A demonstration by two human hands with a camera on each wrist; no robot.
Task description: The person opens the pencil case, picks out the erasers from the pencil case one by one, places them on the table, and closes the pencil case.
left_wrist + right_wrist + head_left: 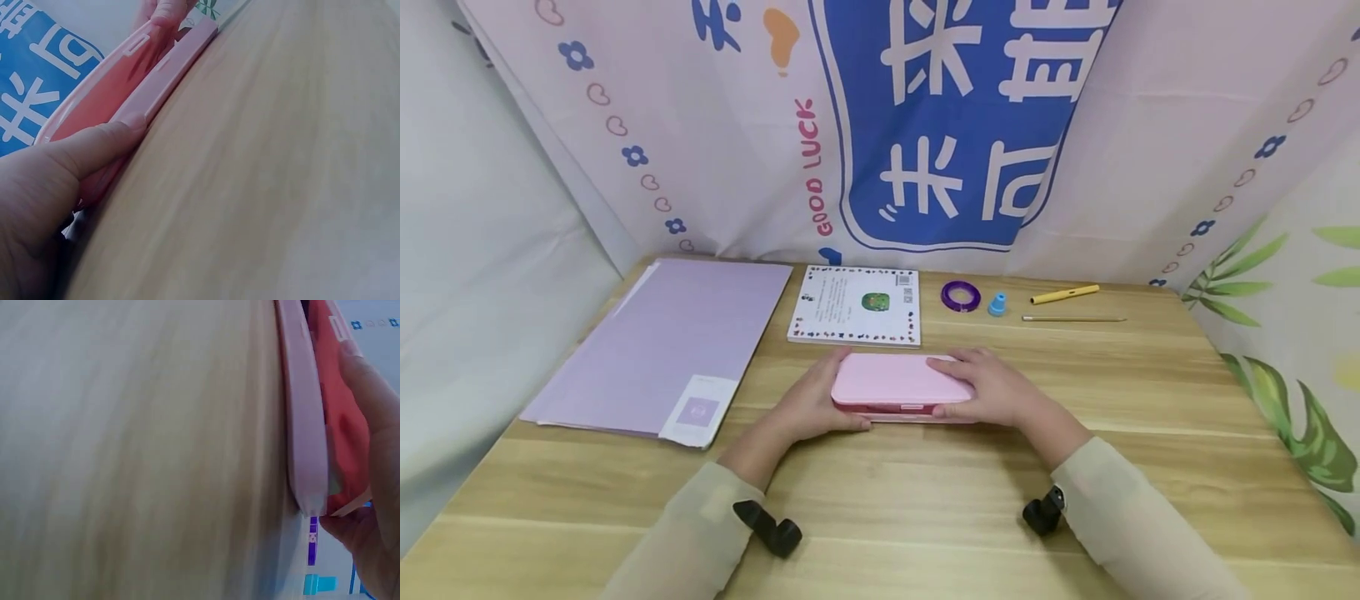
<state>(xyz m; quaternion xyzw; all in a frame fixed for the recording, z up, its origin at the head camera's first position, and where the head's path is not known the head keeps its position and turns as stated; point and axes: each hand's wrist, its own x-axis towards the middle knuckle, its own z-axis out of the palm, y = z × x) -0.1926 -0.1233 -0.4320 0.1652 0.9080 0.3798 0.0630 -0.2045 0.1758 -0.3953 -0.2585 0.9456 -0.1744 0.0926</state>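
Observation:
A pink pencil case [901, 379] lies on the wooden table, its lid slightly raised along the front so the red inside shows. At its left end my left hand [812, 400] grips the case. In the left wrist view the left thumb [103, 145] presses on the front of the lower half. My right hand [992, 387] holds the lid at the right end, its fingers reaching over the top. The right wrist view shows the right thumb [369, 381] at the lid's front edge, by the clasp. What lies inside the case is mostly hidden.
Behind the case lies a white book [854, 307]. A purple tape roll [960, 296], a small blue object [997, 305], a yellow pen [1065, 294] and a pencil [1073, 318] lie at the back right. Purple folders [670, 342] cover the left side.

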